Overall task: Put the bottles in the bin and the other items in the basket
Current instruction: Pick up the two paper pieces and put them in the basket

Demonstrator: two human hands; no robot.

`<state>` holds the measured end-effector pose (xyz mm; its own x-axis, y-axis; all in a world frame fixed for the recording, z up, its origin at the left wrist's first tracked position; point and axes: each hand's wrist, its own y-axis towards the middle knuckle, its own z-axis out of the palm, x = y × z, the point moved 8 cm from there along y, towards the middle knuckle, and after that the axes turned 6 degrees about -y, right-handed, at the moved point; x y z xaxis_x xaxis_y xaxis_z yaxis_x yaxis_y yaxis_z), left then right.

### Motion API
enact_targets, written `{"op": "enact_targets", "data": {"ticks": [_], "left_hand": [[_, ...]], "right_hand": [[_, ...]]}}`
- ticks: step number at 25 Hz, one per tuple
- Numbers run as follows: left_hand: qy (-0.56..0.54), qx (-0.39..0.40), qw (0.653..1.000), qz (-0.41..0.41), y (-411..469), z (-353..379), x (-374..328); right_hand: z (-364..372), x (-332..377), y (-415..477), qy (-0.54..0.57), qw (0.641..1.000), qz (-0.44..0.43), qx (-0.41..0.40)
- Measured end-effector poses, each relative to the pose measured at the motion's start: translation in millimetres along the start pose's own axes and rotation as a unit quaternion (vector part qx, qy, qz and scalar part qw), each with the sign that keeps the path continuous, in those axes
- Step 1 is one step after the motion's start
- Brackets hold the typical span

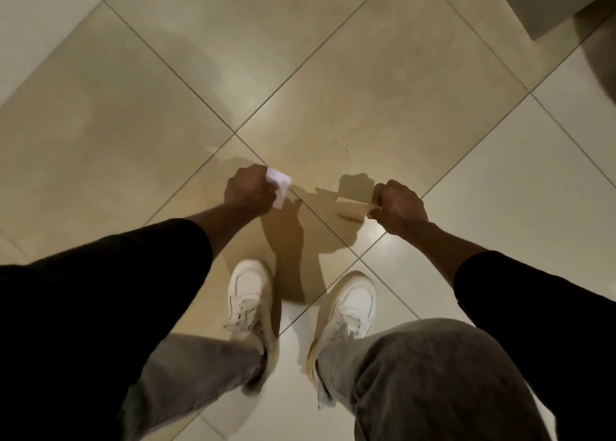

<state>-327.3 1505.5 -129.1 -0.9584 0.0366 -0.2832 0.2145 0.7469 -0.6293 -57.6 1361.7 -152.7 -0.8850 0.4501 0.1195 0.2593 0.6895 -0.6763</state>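
I look straight down at a tiled floor. My left hand point(247, 188) is closed around a white piece of paper point(279, 187) that sticks out to the right of the fist. My right hand point(400, 207) is closed on a thin tan, cardboard-like piece point(353, 204) that points left from the fingers. Both hands are held out in front of me, above the floor and about level with each other. No bottle, bin or basket is in view.
Beige floor tiles point(300, 73) with dark grout lines fill the view. My two white sneakers point(250, 294) stand below the hands. A pale block-like edge point(550, 3) shows at the top right corner. Small debris point(345, 148) lies on the tile.
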Motion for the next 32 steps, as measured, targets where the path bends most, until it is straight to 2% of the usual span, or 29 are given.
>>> {"op": "enact_targets", "data": {"ticks": [3, 7, 10, 15, 17, 20, 22, 27, 28, 32], "left_hand": [[-0.014, 0.002, 1.000, 0.019, -70, -65, -43], [-0.088, 0.003, 0.996, -0.023, -142, -134, -74], [-0.111, 0.032, 0.993, 0.013, -216, -194, -118], [-0.105, 0.082, 0.990, 0.050, -306, -246, -162], [-0.104, 0.066, 0.991, 0.049, -319, -269, -169], [-0.095, 0.089, 0.987, 0.095, -372, -301, -199], [-0.113, 0.088, 0.983, 0.111, -383, -317, -209], [-0.124, 0.082, 0.972, 0.182, -436, -371, -266], [-0.127, 0.074, 0.972, 0.181, -438, -370, -268], [-0.114, 0.091, 0.963, 0.225, -458, -373, -322]], "right_hand": [[-66, 6, -83, 0.072, 0.997, 0.012, -0.033], [-138, 11, -181, 0.137, 0.986, 0.074, -0.066], [-201, 9, -281, 0.212, 0.963, 0.146, -0.083], [-254, 14, -407, 0.274, 0.935, 0.204, -0.098], [-272, 16, -429, 0.284, 0.927, 0.216, -0.112], [-308, 11, -501, 0.310, 0.907, 0.252, -0.131], [-324, 13, -517, 0.309, 0.905, 0.251, -0.149], [-368, 14, -574, 0.367, 0.859, 0.281, -0.221], [-369, 13, -573, 0.364, 0.861, 0.276, -0.223], [-385, -12, -611, 0.414, 0.805, 0.314, -0.288]]}}
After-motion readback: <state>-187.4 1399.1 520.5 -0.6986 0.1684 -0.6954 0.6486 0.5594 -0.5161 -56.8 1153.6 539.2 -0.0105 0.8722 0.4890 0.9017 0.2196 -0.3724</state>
